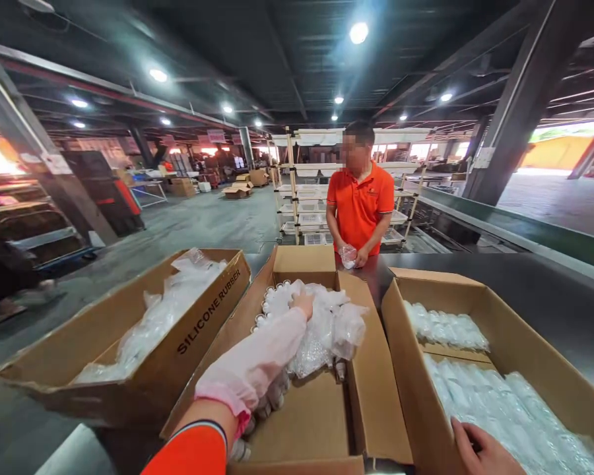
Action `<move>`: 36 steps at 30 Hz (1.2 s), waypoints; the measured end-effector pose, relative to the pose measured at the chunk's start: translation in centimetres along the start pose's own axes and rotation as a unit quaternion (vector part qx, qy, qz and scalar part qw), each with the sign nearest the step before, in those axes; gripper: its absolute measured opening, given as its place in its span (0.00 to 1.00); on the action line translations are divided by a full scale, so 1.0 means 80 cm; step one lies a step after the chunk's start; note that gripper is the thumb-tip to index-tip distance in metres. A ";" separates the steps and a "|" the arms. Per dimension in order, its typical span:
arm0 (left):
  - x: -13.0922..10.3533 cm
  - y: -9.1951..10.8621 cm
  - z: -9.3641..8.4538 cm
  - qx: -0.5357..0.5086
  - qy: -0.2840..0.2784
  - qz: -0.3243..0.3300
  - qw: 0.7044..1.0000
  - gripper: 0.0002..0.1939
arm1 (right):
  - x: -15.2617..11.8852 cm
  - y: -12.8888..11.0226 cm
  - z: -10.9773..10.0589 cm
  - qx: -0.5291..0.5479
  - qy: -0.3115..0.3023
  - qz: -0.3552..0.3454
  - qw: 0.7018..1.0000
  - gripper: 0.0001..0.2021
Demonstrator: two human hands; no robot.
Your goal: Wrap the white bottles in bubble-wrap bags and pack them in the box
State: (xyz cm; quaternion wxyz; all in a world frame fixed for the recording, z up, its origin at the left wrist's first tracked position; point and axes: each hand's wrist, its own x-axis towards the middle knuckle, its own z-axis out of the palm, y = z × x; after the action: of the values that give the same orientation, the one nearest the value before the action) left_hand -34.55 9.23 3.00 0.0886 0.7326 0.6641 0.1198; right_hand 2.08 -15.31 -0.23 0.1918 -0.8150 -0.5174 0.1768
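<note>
Honestly, the likeliest snag is the loose clear plastic packaging (349, 326) in the middle carton (304, 258): it's heaped up toward the R wall, so a tug on one bit could drag the rest over the edge, or tip the round-ended clear containers (270, 302) beside it. The L hand (303, 303) is down on that heap, fingers bent — can't tell if they're pinching any. The R hand (490, 455) has fingers at the near L rim of the R carton (539, 336), thumb/finger grip unclear; leaning hard there could bow the wall or shove the box against its wrapped rows (505, 402).

Edges: the middle carton's flaps stick out both sides, close to the SILICONE RUBBER carton (163, 376) on the L, so sideways elbow room is tight; the pink sleeve (257, 356) might snag. Most room's above the boxes, plus some dark worktop (574, 290) past the R carton. A co-worker (371, 198) stands opposite, w/ something clear in hand.
</note>
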 end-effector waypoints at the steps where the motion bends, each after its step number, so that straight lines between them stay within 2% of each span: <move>1: -0.005 -0.004 0.001 0.005 0.010 0.007 1.000 0.22 | -0.003 -0.002 0.000 -0.006 0.009 0.000 1.000 0.22; 3: -0.016 -0.004 0.007 0.005 0.018 0.042 0.999 0.17 | -0.007 -0.005 0.000 -0.018 0.022 0.001 1.000 0.22; 5: -0.031 0.008 0.021 -0.009 0.007 0.092 0.996 0.17 | -0.008 -0.007 0.000 -0.023 0.024 0.006 0.999 0.22; 6: -0.038 0.019 0.032 -0.017 -0.001 0.117 0.993 0.19 | -0.008 -0.007 0.001 -0.024 0.024 0.008 0.999 0.22; 9: -0.055 0.063 0.076 -0.040 -0.021 0.188 0.981 0.38 | -0.006 -0.005 0.004 -0.019 0.041 0.008 0.999 0.21; 10: -0.059 0.078 0.090 -0.045 -0.028 0.207 0.977 0.40 | -0.006 -0.003 0.006 -0.011 0.054 0.007 0.998 0.21; 11: -0.061 0.091 0.103 -0.050 -0.035 0.219 0.974 0.39 | -0.007 -0.001 0.008 0.001 0.080 -0.001 0.997 0.21; 13: -0.063 0.111 0.121 -0.063 -0.043 0.225 0.971 0.24 | -0.013 0.002 0.015 0.033 0.177 -0.056 0.982 0.22; 15: -0.065 0.121 0.128 -0.089 -0.040 0.216 0.972 0.09 | -0.026 0.001 0.024 0.062 0.292 -0.157 0.941 0.21; 16: -0.068 0.122 0.128 -0.108 -0.033 0.210 0.971 0.05 | -0.035 -0.004 0.030 0.076 0.328 -0.214 0.917 0.19; 17: -0.073 0.121 0.125 -0.131 -0.026 0.205 0.970 0.06 | -0.044 -0.010 0.037 0.091 0.338 -0.266 0.898 0.16; 20: -0.099 0.110 0.112 -0.209 -0.022 0.196 0.958 0.15 | -0.060 -0.044 0.059 0.133 0.288 -0.342 0.884 0.11; 23: -0.138 0.089 0.095 -0.272 -0.048 0.208 0.938 0.17 | -0.048 -0.085 0.072 0.178 0.261 -0.319 0.894 0.23; 24: -0.151 0.080 0.090 -0.289 -0.058 0.214 0.931 0.16 | -0.039 -0.097 0.074 0.205 0.234 -0.307 0.900 0.27; 25: -0.162 0.070 0.087 -0.307 -0.068 0.216 0.924 0.15 | -0.029 -0.106 0.075 0.238 0.179 -0.295 0.908 0.28; 27: -0.177 0.047 0.083 -0.343 -0.091 0.200 0.913 0.15 | -0.008 -0.117 0.080 0.306 0.002 -0.266 0.914 0.26; 28: -0.181 0.033 0.083 -0.347 -0.099 0.175 0.916 0.14 | 0.001 -0.119 0.083 0.335 -0.082 -0.244 0.906 0.25; 29: -0.184 0.018 0.083 -0.340 -0.097 0.139 0.925 0.14 | 0.008 -0.119 0.087 0.366 -0.137 -0.211 0.896 0.24; 30: -0.186 0.003 0.082 -0.322 -0.087 0.098 0.938 0.13 | 0.014 -0.117 0.092 0.397 -0.159 -0.174 0.887 0.23; 33: -0.192 -0.031 0.080 -0.254 -0.018 0.000 0.967 0.15 | 0.022 -0.115 0.109 0.474 -0.113 -0.098 0.868 0.25; 34: -0.196 -0.034 0.078 -0.245 0.008 -0.013 0.969 0.15 | 0.022 -0.117 0.114 0.493 -0.107 -0.090 0.859 0.26; 36: -0.208 -0.026 0.076 -0.247 0.059 -0.014 0.967 0.17 | 0.019 -0.127 0.125 0.522 -0.136 -0.084 0.838 0.28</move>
State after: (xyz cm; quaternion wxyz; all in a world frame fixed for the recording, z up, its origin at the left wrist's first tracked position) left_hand -36.25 -6.91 -4.40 0.2292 0.6701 0.6284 0.3218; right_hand -10.03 -8.66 -3.97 0.5302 -0.5152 -0.4361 0.5131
